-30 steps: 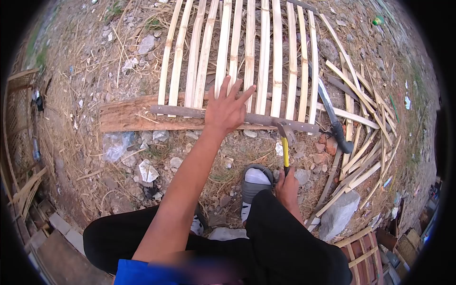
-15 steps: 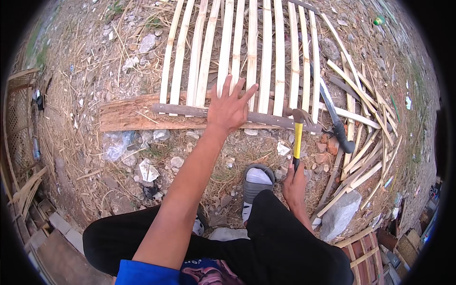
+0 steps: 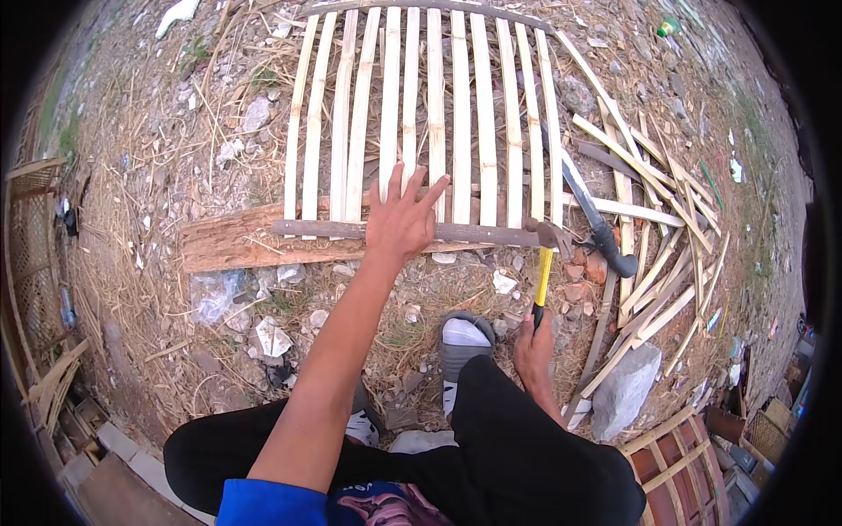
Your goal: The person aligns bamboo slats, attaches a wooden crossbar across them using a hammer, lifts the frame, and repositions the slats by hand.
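Rightward along a slim dark brown wooden rail (image 3: 482,234), the yellow-and-black-handled claw hammer (image 3: 544,273) had moved since the earliest frame; its head now overlapped the rail near its right end, contact unclear. The person's right hand (image 3: 533,346) was clamped around the black grip, perhaps for leverage. The left hand (image 3: 401,219) lay fingers apart across the rail and pale flat wooden slats (image 3: 436,114), seemingly steadying both. Beneath, a weathered reddish-brown plank (image 3: 219,247) rested on littered ground (image 3: 145,289), probably as backing.
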Demonstrator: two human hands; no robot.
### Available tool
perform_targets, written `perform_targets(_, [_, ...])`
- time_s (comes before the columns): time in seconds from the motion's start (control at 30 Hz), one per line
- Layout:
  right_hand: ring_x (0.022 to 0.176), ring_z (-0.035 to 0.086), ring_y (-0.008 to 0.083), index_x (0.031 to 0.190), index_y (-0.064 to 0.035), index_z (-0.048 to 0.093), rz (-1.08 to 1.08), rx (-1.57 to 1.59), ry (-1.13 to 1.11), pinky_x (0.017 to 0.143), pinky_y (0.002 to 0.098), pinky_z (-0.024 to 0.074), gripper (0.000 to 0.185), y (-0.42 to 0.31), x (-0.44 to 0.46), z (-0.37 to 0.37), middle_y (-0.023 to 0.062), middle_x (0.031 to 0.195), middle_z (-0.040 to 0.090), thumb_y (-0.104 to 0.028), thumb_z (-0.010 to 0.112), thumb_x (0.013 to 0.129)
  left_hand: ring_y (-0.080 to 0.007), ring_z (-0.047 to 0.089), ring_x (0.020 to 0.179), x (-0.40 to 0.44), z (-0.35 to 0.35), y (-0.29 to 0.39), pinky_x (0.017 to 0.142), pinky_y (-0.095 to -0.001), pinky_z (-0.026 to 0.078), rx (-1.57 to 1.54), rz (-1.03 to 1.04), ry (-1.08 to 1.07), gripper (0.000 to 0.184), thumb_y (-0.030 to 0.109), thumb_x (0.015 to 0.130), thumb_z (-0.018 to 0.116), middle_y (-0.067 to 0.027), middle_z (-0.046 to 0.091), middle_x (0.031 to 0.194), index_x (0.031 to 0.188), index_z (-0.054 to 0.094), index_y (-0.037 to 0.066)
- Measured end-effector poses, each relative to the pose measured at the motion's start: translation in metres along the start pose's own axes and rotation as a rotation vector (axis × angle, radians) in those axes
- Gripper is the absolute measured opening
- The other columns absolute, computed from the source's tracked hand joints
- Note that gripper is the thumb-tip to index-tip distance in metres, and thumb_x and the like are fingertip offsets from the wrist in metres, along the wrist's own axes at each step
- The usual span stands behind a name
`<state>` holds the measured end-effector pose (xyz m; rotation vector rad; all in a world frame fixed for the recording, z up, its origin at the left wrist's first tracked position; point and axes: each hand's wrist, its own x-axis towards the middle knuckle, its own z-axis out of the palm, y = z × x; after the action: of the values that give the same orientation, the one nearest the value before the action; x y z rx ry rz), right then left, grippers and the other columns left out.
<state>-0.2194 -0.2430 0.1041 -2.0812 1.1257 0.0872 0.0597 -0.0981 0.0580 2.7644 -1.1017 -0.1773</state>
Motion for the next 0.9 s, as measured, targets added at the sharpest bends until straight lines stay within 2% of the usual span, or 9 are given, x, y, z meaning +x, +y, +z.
perform_targets(0.1, [0.082,0.065,0.0434,0.12,-0.0014,0.052,0.046,0.024,0.121,0.072,0.0489,0.0479,0.023,0.024,-0.004,-0.011,0.0248,0.091,0.065,-0.018,0.054,0.103,-0.0372,0.031,0.147,0.0,-0.007,0.002,0.114,-0.0665,0.026,-0.032,-0.003,0.0,0.056,0.028,0.099,0.049,-0.0076,0.041,0.155,0.154,0.04,0.036])
perform_targets(0.13, [0.084,0.066,0.0431,0.123,-0.0013,0.053,0.014,0.029,0.191,0.073,0.0481,0.0488,0.026,0.033,-0.003,-0.014,0.0247,0.093,0.066,-0.018,0.055,0.103,-0.0342,0.035,0.145,-0.001,-0.006,0.001,0.113,-0.0642,0.027,0.028,0.037,0.095,0.052,0.041,0.1,0.053,-0.0091,0.045,0.15,0.15,0.045,0.032])
perform_targets(0.23, [0.085,0.066,0.043,0.127,-0.0006,0.054,0.009,0.006,0.341,0.077,0.0467,0.0508,0.032,0.06,-0.006,-0.026,0.0235,0.095,0.067,-0.017,0.059,0.101,-0.0306,0.039,0.14,-0.008,-0.013,-0.002,0.113,-0.0604,0.029,-0.108,0.15,0.099,0.056,0.052,0.095,0.059,-0.01,0.049,0.142,0.144,0.052,0.026])
perform_targets(0.27, [0.085,0.067,0.0431,0.128,-0.0003,0.054,0.024,-0.009,0.377,0.078,0.0464,0.0513,0.033,0.068,-0.009,-0.03,0.0229,0.096,0.068,-0.016,0.06,0.1,-0.0286,0.047,0.131,-0.009,-0.016,-0.003,0.112,-0.054,0.033,-0.1,0.218,0.119,0.056,0.054,0.089,0.068,-0.0094,0.054,0.132,0.134,0.061,0.021])
perform_targets(0.37, [0.093,0.066,0.0434,0.13,-0.0003,0.054,0.088,-0.012,0.346,0.083,0.0467,0.0506,0.038,0.091,-0.014,-0.036,0.0236,0.102,0.067,-0.014,0.064,0.096,-0.0287,0.053,0.12,-0.014,-0.013,-0.01,0.105,-0.0483,0.039,-0.148,0.359,0.034,0.051,0.049,0.087,0.072,-0.0078,0.057,0.124,0.128,0.065,0.02])
perform_targets(0.4, [0.096,0.066,0.0437,0.131,-0.0004,0.054,0.087,-0.034,0.337,0.085,0.0473,0.05,0.04,0.098,-0.017,-0.036,0.024,0.105,0.067,-0.013,0.066,0.095,-0.0266,0.058,0.108,-0.012,-0.018,-0.009,0.095,-0.0448,0.043,-0.162,0.384,0.079,0.046,0.044,0.086,0.075,-0.0065,0.059,0.113,0.122,0.067,0.017])
perform_targets(0.6, [0.112,0.059,0.0462,0.136,0.001,0.05,0.027,-0.101,0.29,0.097,0.0505,0.0458,0.052,0.108,-0.028,-0.024,0.0274,0.12,0.061,-0.007,0.068,0.088,-0.0254,0.063,0.093,-0.009,-0.026,-0.001,0.08,-0.0408,0.048,-0.123,0.436,0.059,0.043,0.039,0.086,0.076,-0.0071,0.058,0.099,0.115,0.065,0.01])
perform_targets(0.8, [0.122,0.05,0.0462,0.135,0.0008,0.05,-0.067,-0.22,0.361,0.104,0.0533,0.039,0.056,0.109,-0.033,-0.011,0.0258,0.129,0.053,-0.002,0.068,0.082,-0.0266,0.064,0.096,0.0,-0.069,0.003,0.075,-0.0393,0.052,-0.181,0.4,-0.078,0.037,0.036,0.089,0.073,-0.0097,0.056,0.098,0.108,0.061,0.008])
perform_targets(0.9, [0.124,0.046,0.0442,0.134,-0.0009,0.051,-0.074,-0.256,0.382,0.106,0.0542,0.0359,0.056,0.088,-0.032,-0.018,0.0228,0.13,0.051,-0.002,0.068,0.081,-0.028,0.063,0.089,0.007,-0.098,0.002,0.071,-0.041,0.052,-0.207,0.39,-0.078,0.046,0.043,0.086,0.076,-0.0093,0.057,0.096,0.109,0.062,0.006])
